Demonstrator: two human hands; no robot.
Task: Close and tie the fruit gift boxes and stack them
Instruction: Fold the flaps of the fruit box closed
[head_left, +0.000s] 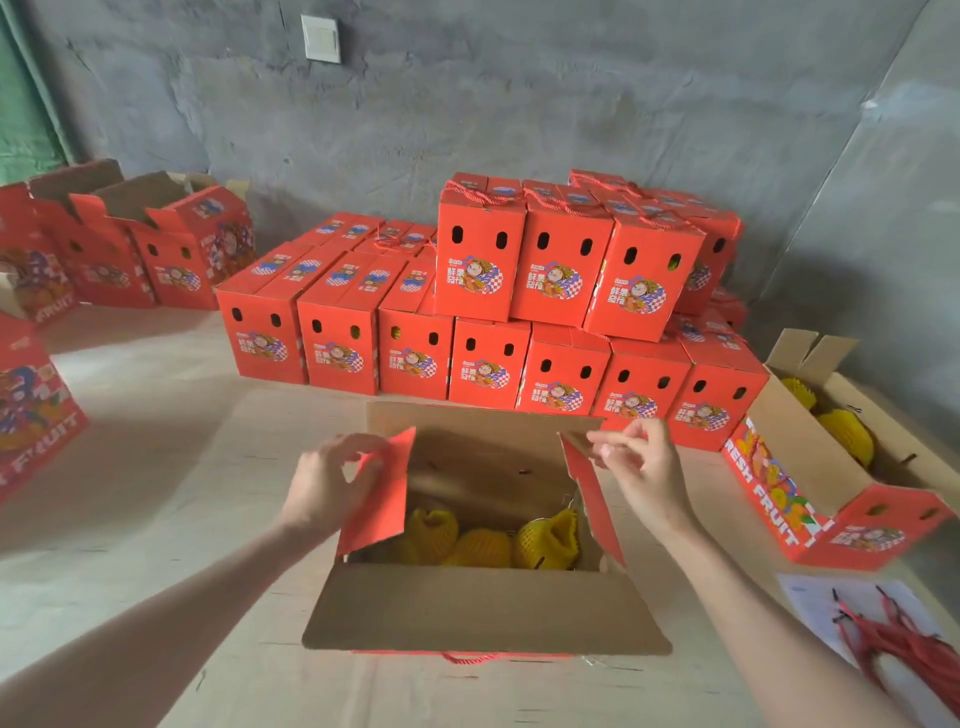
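An open red fruit gift box (483, 608) stands in front of me, its near flap folded out toward me. Inside lie fruits in yellow foam nets (483, 545). My left hand (332, 483) grips the left side flap (382, 499), which is tilted inward over the opening. My right hand (636, 462) pinches the top edge of the right side flap (589, 483). A red rope handle (467, 659) hangs under the near flap. Behind the box, closed red boxes (519, 312) sit in rows, with a second layer on the right.
Another open box with netted fruit (836, 467) stands at the right. Loose red ropes (893, 634) lie on white paper at the lower right. More open red boxes (156, 244) stand at the far left. A grey wall is behind.
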